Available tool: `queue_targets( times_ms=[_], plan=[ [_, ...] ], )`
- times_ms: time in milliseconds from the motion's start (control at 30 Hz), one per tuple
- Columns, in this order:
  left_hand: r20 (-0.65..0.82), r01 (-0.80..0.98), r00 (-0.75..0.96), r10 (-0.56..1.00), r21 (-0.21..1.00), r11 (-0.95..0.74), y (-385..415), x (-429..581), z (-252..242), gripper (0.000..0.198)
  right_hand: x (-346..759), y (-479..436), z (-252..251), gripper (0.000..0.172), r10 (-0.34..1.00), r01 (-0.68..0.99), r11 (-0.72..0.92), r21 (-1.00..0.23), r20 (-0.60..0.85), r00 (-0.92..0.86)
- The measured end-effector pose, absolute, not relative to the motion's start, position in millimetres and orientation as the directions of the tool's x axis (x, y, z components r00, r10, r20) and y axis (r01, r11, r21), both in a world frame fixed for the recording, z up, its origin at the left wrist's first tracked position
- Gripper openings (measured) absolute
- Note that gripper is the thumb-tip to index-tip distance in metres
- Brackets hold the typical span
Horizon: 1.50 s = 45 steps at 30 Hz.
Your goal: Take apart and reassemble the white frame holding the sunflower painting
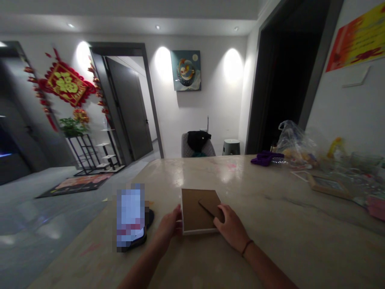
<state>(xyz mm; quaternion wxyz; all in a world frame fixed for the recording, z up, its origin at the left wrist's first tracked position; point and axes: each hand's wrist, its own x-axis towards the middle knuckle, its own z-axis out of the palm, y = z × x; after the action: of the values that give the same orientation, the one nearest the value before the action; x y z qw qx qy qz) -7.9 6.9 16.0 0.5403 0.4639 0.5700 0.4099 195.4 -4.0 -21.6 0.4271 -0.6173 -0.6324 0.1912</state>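
A picture frame [195,214], seen from its brown backing board with a white edge, lies on the table in front of me. My left hand [170,222] grips its left edge, with the thumb upright against the side and the fingers partly hidden beside it. Across the board a thin dark strip [206,208] runs slantwise; whether it is a stand leg or a loose piece I cannot tell. My right hand [231,226] is over the right edge, its thumb and forefinger closed at the strip's lower end. A dark band circles the right wrist.
Left of the frame a phone [130,216] with a blurred screen leans on a dark stand. At the table's right are a purple cloth item [266,158], a clear plastic bag [296,142], a wooden frame [329,186] and a pink item [375,206]. Beyond the table stands a grey chair [184,146].
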Motion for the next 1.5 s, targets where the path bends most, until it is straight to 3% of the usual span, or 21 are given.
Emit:
queue_targets(
  times_ms=[500, 733, 867, 1100, 1267, 1333, 1500],
  plan=[
    [-0.199, 0.322, 0.048, 0.979, 0.931, 0.173, 4, -1, 14, 0.033, 207, 2, -30, 0.046, 0.954, 0.594, 0.201, -0.779, 0.293, 0.062],
    [-0.246, 0.149, 0.096, 0.965, 0.962, 0.230, 7, -6, 11, 0.032, 206, 2, -28, 0.049, 0.956, 0.590, 0.191, -0.785, 0.285, 0.069],
    [-0.265, 0.018, 0.143, 0.954, 0.964, 0.265, 8, -6, 10, 0.039, 206, 3, -30, 0.049, 0.956, 0.578, 0.183, -0.795, 0.281, 0.084],
    [-0.225, -0.030, 0.187, 0.956, 0.972, 0.235, 13, -9, 7, 0.047, 206, 2, -28, 0.051, 0.956, 0.601, 0.187, -0.777, 0.284, 0.070],
    [-0.183, -0.075, 0.158, 0.970, 0.978, 0.197, 14, -9, 4, 0.089, 206, 5, -32, 0.051, 0.951, 0.629, 0.188, -0.754, 0.301, 0.077],
    [-0.151, -0.044, 0.156, 0.976, 0.986, 0.159, 13, -7, 4, 0.096, 206, 7, -34, 0.050, 0.944, 0.645, 0.191, -0.740, 0.318, 0.085],
    [-0.061, 0.088, 0.134, 0.989, 0.995, 0.049, 12, -5, 3, 0.050, 206, 8, -35, 0.049, 0.932, 0.679, 0.174, -0.713, 0.341, 0.120]
  ],
)
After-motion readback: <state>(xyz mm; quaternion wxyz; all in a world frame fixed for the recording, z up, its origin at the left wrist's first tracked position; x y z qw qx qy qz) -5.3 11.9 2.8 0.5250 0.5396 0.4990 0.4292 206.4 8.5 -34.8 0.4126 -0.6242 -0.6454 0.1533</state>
